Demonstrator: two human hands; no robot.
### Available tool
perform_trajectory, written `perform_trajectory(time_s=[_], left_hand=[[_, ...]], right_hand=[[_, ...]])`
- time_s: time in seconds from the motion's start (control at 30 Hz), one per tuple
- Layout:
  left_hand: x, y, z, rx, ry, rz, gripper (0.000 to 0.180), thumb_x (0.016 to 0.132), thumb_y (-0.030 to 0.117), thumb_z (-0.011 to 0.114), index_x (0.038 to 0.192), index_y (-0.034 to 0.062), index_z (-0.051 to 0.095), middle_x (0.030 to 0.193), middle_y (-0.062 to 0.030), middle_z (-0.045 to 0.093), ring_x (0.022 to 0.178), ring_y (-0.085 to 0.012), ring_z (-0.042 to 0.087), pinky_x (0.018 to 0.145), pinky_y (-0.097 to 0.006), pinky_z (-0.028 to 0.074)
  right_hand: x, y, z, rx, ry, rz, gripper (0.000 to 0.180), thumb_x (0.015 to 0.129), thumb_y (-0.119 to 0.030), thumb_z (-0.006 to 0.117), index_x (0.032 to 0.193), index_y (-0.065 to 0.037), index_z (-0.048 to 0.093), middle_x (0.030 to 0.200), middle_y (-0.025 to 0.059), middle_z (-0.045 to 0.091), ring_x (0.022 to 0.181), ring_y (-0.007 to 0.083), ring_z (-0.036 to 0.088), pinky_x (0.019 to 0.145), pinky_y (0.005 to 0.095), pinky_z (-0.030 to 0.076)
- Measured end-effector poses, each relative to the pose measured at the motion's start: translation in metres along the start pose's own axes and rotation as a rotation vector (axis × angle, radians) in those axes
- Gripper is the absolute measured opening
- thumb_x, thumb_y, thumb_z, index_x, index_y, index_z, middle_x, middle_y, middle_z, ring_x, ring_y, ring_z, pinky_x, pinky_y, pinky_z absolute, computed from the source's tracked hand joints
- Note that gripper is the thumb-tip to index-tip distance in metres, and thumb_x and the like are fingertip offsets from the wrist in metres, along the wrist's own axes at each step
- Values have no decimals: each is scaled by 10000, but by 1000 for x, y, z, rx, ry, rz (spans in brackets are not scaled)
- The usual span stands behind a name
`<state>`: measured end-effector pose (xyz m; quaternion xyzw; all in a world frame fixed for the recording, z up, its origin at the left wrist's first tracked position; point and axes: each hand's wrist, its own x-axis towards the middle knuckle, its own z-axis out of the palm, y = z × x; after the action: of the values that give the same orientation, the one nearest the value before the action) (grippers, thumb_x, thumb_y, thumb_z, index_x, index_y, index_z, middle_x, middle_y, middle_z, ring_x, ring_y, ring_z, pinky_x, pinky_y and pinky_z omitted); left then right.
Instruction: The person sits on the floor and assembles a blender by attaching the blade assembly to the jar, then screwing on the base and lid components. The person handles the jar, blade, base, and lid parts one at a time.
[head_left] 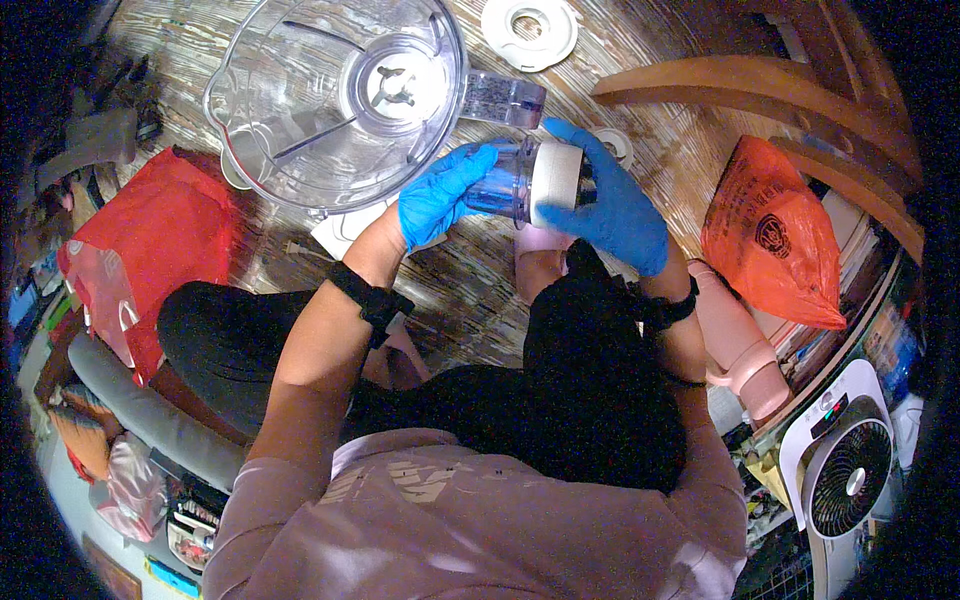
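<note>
Both my hands wear blue gloves and meet over the wooden floor. My left hand [440,195] is closed around a small clear plastic cup [508,180], which lies on its side. On the cup's right end sits a wide white ribbed collar [557,180]. My right hand [625,215] wraps that collar from the right, thumb and fingers on opposite sides. Just beyond my left hand stands a large clear blender jar [505,100] with a blade at its bottom. A white piece [345,232] lies partly hidden beside my left wrist.
A round white lid [528,52] and a smaller white ring [620,145] lie on the floor [660,140]. Red bag [170,225] at left, orange plastic bag [775,235] at right. Curved wooden legs [710,85] stand far right; a pink bottle [735,340] and a fan [845,470] are nearer.
</note>
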<state>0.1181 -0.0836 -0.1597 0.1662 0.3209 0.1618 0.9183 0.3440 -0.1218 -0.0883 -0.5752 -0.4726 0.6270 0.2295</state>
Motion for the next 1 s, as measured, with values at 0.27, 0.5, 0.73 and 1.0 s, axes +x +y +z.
perform_trajectory(time_s=[0.27,0.5,0.73,1.0], left_hand=[[-4,3,-15,-405,-124,-139,668,993,508,405,1437,12,351,1380,-191,501,1172,-318,588,927,-451,547],[-9,6,-16,-642,-167,-231,639,978,483,411,1464,72,356,1490,-143,398,1290,-299,471,1094,-495,360],[-10,6,-16,-375,-50,-139,586,991,431,381,1437,51,394,1478,-120,421,1310,-271,451,1119,-430,332],[-9,0,-13,558,-165,220,526,964,326,501,1390,25,435,1393,-175,504,1259,-312,509,1080,-457,404]], right_hand=[[-17,2,-18,-342,56,-364,833,688,-208,830,1410,-107,426,1420,96,460,1309,244,437,1087,396,356],[-15,21,-22,429,72,-164,964,681,-331,835,1460,-56,338,1451,111,436,1323,249,438,1095,382,361],[-19,25,-22,832,-52,-64,965,775,-415,737,1508,-27,243,1463,122,415,1326,244,433,1097,370,362],[-16,44,-20,936,-57,-79,922,805,-390,706,1504,-8,241,1473,116,401,1330,236,427,1100,358,357]])
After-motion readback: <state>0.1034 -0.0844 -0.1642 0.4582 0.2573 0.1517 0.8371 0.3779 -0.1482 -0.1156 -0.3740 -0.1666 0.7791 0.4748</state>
